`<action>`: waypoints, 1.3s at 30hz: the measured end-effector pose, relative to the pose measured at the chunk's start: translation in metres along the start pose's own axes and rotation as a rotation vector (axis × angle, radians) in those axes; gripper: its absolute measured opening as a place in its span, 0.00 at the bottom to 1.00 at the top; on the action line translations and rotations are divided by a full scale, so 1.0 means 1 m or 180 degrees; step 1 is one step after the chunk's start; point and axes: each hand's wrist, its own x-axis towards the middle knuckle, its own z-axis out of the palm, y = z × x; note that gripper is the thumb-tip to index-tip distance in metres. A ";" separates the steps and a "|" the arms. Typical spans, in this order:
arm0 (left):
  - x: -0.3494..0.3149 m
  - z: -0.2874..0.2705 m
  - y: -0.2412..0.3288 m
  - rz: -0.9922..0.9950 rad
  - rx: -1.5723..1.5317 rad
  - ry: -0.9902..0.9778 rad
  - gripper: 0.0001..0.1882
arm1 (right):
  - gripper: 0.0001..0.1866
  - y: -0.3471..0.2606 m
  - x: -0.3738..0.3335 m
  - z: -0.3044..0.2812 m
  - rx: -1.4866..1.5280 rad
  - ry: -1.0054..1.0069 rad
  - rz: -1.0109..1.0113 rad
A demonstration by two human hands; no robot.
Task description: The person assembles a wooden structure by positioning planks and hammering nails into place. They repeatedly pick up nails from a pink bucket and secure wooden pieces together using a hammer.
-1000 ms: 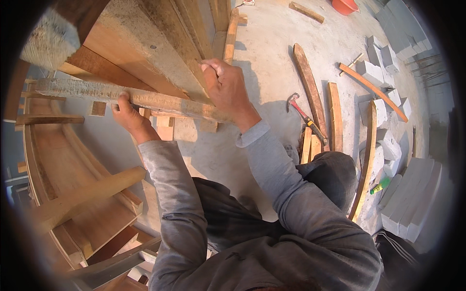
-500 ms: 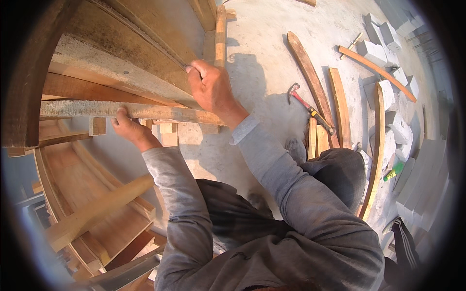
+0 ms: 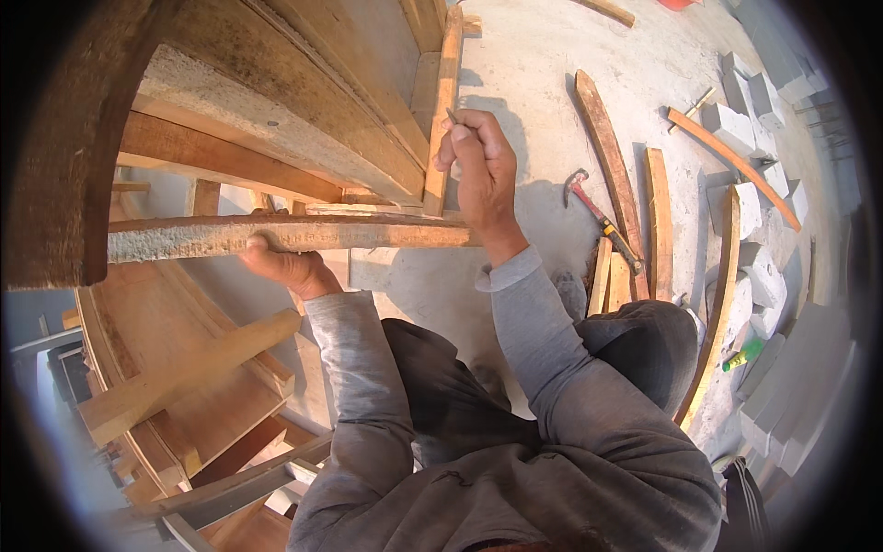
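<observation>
Probably stiff and fairly light, the rough wooden batten (image 3: 368, 235) spans the near side of the timber frame (image 3: 303, 110); the left hand (image 3: 289, 268) holds it, thumb in front, fingers wrapping behind, and mid-length should balance best. Rightward, the right hand (image 3: 486, 179) pinches a slim piece (image 3: 451, 117) too small to identify.

head: worn fisheye, left of pair | faces down | near left hand (image 3: 290, 268), right hand (image 3: 485, 177)
</observation>
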 end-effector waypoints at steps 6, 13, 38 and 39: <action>-0.087 -0.011 0.056 0.0136 0.0381 0.0061 0.40 | 0.11 0.002 -0.040 -0.003 0.0923 0.0489 0.0439; -0.164 -0.018 0.047 0.0310 0.0828 -0.1685 0.34 | 0.11 0.012 -0.048 -0.012 0.1839 0.0699 0.0564; -0.138 0.232 -0.048 -0.0600 0.1752 -0.3571 0.29 | 0.09 -0.009 0.003 -0.124 -0.1310 0.1393 -0.0610; -0.134 0.234 -0.052 -0.0732 0.1712 -0.3537 0.28 | 0.08 -0.009 0.005 -0.126 -0.1432 0.1299 -0.0651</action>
